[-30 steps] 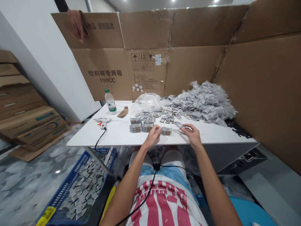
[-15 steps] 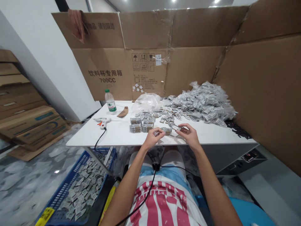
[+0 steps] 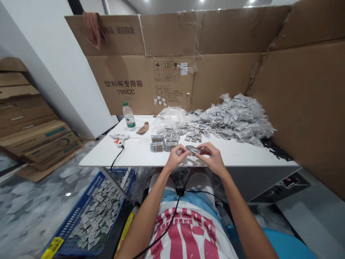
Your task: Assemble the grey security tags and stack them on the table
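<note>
Near the table's front edge, my right hand pinches a flat grey slotted piece with a pointed end. The piece lies between my two hands, over a small stack that is mostly hidden. My left hand is closed at the piece's other side, thumb against fingertips; what it pinches, if anything, I cannot make out. Just left of and beyond that hand stand neat stacks of similar grey pieces. Loose slotted pieces are scattered behind my hands.
A large heap of bagged pieces fills the back right, with black strips beside it. A glue gun, a bottle and a plastic bag are on the table. A blue basket of pieces stands below, left.
My right hand has moved left toward my left hand, bringing the grey slotted piece between them. My left hand stays nearly in place. The view has shifted slightly.
</note>
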`<state>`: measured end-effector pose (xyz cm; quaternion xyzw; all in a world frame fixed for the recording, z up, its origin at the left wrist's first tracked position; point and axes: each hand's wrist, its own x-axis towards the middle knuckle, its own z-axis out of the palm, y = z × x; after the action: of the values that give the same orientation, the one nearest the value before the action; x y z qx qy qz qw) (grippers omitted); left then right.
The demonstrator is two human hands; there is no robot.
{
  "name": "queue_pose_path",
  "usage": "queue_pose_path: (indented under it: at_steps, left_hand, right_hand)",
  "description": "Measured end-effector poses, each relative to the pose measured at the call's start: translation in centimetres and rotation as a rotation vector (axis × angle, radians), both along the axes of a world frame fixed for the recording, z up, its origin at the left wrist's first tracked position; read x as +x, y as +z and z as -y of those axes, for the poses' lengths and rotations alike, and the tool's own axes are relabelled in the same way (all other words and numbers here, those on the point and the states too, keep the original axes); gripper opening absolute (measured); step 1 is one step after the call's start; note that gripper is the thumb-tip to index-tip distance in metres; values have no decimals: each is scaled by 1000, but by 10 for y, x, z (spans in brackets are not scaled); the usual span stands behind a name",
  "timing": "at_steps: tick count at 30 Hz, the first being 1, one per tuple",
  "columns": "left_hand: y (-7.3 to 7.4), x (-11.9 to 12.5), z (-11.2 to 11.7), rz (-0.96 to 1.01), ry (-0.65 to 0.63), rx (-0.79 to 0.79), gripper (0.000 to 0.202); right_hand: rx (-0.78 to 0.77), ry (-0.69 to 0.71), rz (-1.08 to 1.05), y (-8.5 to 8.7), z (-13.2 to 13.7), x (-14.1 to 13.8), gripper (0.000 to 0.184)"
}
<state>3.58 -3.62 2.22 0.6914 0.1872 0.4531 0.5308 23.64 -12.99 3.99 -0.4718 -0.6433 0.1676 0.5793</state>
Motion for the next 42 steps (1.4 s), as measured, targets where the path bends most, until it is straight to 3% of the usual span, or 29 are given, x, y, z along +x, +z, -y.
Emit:
queue_pose_path:
  at_steps: [12,30,42]
  left_hand:
    - [-15,6,-7,37,121,-26,39]
    - [1,6,3,-14,111,-65,49]
    - [-5,8,-1,-15,182,-17,46]
  right_hand:
    - [3,12,0,-2,-1,-19,32]
    - [94,-93,65,-5,-4,-32,21]
    - [40,-55,-10,-2,-2,-34,28]
